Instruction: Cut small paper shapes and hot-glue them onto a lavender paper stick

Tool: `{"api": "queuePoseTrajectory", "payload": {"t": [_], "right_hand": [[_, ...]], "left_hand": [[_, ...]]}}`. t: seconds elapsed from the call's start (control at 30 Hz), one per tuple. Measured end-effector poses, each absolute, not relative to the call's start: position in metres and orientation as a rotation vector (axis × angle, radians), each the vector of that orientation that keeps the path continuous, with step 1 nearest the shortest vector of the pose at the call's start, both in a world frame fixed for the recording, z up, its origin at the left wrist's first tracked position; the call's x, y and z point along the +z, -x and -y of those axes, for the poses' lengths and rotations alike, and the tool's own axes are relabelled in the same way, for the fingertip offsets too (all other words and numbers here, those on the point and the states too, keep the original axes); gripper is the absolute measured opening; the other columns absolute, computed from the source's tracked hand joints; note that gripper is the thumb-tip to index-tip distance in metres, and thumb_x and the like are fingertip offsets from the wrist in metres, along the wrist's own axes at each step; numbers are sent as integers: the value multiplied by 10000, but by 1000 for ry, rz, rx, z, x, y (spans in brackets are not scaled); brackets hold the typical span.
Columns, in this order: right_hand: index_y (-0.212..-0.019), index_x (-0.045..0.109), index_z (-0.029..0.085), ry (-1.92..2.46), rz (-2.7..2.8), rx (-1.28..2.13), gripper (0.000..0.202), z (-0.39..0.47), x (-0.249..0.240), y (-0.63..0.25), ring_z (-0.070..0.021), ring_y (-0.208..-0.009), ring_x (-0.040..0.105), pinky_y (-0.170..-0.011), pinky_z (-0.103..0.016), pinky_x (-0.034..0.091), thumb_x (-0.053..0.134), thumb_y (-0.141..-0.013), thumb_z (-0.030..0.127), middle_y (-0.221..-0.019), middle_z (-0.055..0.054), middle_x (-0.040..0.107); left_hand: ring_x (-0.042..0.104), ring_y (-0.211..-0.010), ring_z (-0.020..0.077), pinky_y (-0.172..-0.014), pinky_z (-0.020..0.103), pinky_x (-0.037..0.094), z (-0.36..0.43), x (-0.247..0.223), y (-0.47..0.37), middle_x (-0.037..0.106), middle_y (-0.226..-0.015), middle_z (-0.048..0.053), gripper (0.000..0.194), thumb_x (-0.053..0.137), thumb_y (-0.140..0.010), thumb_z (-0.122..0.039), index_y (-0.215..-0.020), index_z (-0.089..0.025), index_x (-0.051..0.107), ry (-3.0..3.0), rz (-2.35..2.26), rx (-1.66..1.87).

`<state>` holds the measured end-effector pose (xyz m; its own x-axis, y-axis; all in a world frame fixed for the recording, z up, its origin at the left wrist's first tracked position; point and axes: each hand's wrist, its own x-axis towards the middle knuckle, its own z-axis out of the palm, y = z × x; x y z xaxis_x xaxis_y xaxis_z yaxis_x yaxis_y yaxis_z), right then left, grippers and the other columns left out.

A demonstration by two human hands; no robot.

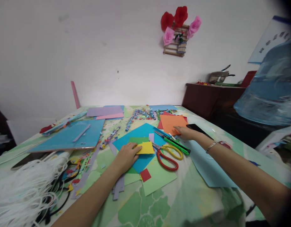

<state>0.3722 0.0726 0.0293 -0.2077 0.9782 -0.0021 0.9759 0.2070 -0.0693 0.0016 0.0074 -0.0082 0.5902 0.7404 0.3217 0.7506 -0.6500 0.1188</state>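
Observation:
My left hand [126, 156] pinches a small yellow paper [146, 148] at its left edge, with the thumb along its near side. Beneath it lie blue paper [145, 130] and green sheets. At the right, my right hand [186, 132] rests its outstretched fingers at the lower edge of an orange sheet [171, 123]. Between the hands are scissors [167, 162] with one red and one yellow handle, and a green-handled tool [176, 145], perhaps a cutter. A small red paper square [145, 175] sits on a light green sheet [159, 179].
A black phone [198, 130] lies by my right wrist, above a pale blue sheet [210, 167]. White string [24, 192] is heaped at the left, below a blue pack [72, 135]. Colourful scraps [142, 114] lie at the back. A large water bottle [270, 88] stands right.

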Motion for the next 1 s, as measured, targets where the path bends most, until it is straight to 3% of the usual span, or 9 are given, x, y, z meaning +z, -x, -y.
{"api": "queuePoseTrajectory", "payload": {"t": [0.07,0.17,0.37,0.5,0.73,0.9,1.0], "right_hand": [[-1277,502,159,2011,2341,9,424,-76,26,-372,-253,-1174,513,-975,-447,421,582,-866,226,-1325,-127,507],[-1181,549,162,2111,2186,-92,322,-82,27,-375,-213,-1018,583,-856,-437,497,541,-904,325,-1197,-92,566],[-1123,578,151,2104,1687,-300,288,-89,59,-391,-195,-961,602,-822,-403,509,541,-903,333,-1127,-77,600],[-992,678,107,1928,1436,-375,261,-86,85,-399,-228,-891,636,-774,-330,473,463,-898,222,-955,-125,695],[-1070,689,75,1547,1296,-360,402,-62,114,-376,-207,-760,647,-643,-276,457,428,-837,274,-895,-112,721],[-971,731,111,1369,1420,-285,364,-25,114,-323,-195,-701,632,-592,-252,443,498,-825,350,-804,-44,714],[-970,739,141,1294,1580,-220,320,-1,99,-283,-187,-660,628,-582,-251,435,489,-832,285,-754,-17,715]], "left_hand": [[542,-1104,261,-927,390,425,-11,-8,1,606,-1196,105,363,494,-844,-154,-1178,-238,610,2697,1400,-475],[533,-1112,256,-922,381,424,-16,-8,7,600,-1204,108,382,459,-858,-132,-1201,-231,596,2598,1517,-395],[542,-1067,277,-883,393,431,-26,-6,21,612,-1175,121,396,406,-872,-144,-1217,-197,591,2460,1677,-298],[547,-1029,291,-845,411,439,-26,-3,28,623,-1132,125,408,361,-884,-155,-1224,-189,584,2374,1758,-272],[547,-1032,316,-803,439,449,-26,1,37,622,-1101,158,420,333,-864,-139,-1168,-174,621,2324,1859,-355],[507,-1122,327,-885,481,415,-24,3,35,593,-1172,139,410,418,-818,-177,-1176,-208,617,2309,1885,-441],[393,-1244,344,-977,506,348,-12,6,23,523,-1276,132,478,536,-714,-179,-1185,-200,608,2338,1796,-686]]}}
